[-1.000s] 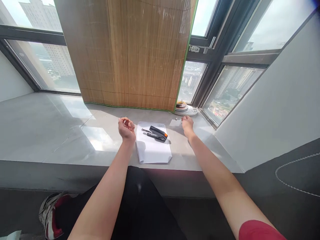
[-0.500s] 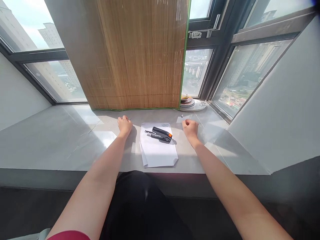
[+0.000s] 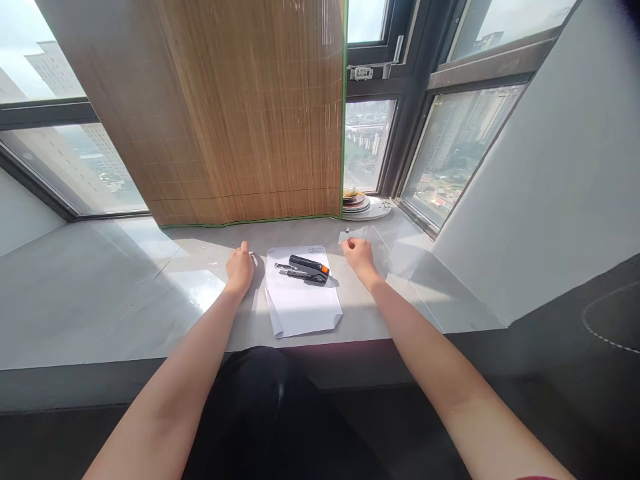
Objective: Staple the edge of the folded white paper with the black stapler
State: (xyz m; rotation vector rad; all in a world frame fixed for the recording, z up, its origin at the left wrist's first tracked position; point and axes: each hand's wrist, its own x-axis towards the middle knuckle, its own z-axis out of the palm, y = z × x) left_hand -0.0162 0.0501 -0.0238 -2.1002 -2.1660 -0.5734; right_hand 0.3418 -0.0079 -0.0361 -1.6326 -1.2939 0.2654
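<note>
Our hands are well apart on the sill (image 3: 125, 300), with the paper (image 3: 305, 307) lying between them. Our left hand (image 3: 240, 268) is curled beside the paper's left edge; our right hand (image 3: 358, 256) is curled at a pale slip (image 3: 344, 237), to the paper's right. Both hide their fingertips, so we cannot tell whether either grips anything. The black tools (image 3: 309, 269) lie on the paper, between our hands, and probably help weigh it down; its near corners bend up or fold. Lying there, they seem easy for either hand to reach.

The sill's front edge runs just nearer us than the paper. Left of our left hand there is broad room; beyond both hands, the blind (image 3: 250, 133) and plates (image 3: 356, 208) limit reach, and the wall (image 3: 500, 220) closes in rightward.
</note>
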